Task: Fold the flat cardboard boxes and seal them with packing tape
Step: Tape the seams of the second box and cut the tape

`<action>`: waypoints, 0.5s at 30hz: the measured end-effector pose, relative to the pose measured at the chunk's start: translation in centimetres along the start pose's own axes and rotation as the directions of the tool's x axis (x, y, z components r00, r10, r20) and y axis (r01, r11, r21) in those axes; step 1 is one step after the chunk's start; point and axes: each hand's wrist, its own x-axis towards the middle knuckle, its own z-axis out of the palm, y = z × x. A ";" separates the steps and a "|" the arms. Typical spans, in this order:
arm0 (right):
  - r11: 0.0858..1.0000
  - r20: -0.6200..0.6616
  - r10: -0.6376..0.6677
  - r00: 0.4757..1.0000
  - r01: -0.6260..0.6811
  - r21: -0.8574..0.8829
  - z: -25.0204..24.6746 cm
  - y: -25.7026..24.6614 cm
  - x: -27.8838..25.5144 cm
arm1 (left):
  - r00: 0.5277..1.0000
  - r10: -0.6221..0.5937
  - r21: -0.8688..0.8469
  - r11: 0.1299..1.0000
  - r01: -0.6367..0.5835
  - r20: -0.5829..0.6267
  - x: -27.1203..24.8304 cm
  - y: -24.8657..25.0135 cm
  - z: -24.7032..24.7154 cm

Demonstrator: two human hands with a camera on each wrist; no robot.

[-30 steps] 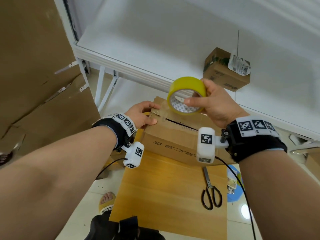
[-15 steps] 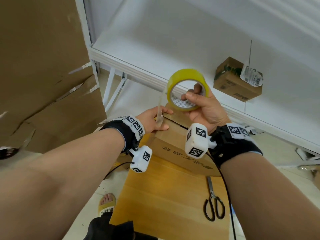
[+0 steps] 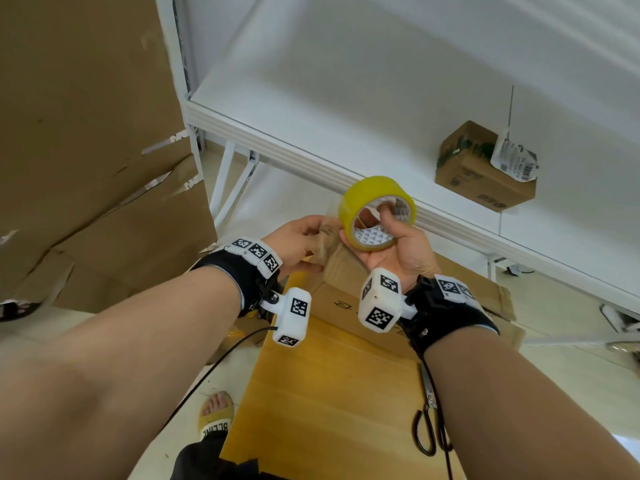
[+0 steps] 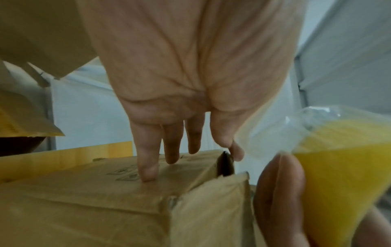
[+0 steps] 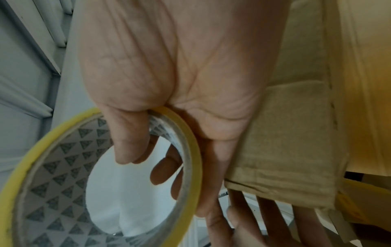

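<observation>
A brown cardboard box [image 3: 346,306] lies on a wooden table [image 3: 329,393]. My right hand [image 3: 384,223] grips a yellow roll of packing tape [image 3: 367,199] just above the box's far end, with its thumb through the core [image 5: 131,147]. A short clear strip runs from the roll towards my left hand [image 3: 308,237]. That hand lies on the box's far end, its straight fingers [image 4: 148,167] pressing on the cardboard [image 4: 105,200]. The roll [image 4: 338,175] sits right beside it. I cannot make out where the strip's end lies under the fingers.
Black scissors [image 3: 429,427] lie on the table by my right forearm. A small taped box [image 3: 485,178] sits on the white shelf [image 3: 311,98] behind. Large cardboard sheets [image 3: 86,133] lean at the left. A sandalled foot [image 3: 216,414] is on the floor below.
The right hand has turned palm up and brought the roll down close to the box's end. The left hand, which pinched the hanging strip, now lies on the box's end.
</observation>
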 end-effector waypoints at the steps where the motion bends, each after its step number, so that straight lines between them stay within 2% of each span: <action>1: 1.000 0.004 -0.002 1.000 0.002 0.003 -0.1 0.0 0.1 | 1.000 -0.026 -0.039 0.999 0.027 0.014 0.0 0.0 -0.2; 7: 1.000 -0.018 0.004 1.000 -0.005 -0.021 -0.2 0.1 0.5 | 0.997 -0.073 -0.353 0.932 0.083 0.040 -0.7 0.3 -1.6; 12: 0.997 -0.038 0.001 0.999 -0.004 -0.073 0.0 -0.5 0.8 | 0.990 -0.117 -0.425 0.895 0.139 0.079 -0.9 0.0 -3.7; 15: 0.995 -0.050 0.010 0.999 -0.015 -0.101 -0.2 -0.9 0.8 | 0.988 -0.147 -0.462 0.874 0.150 0.044 -1.1 -0.1 -4.3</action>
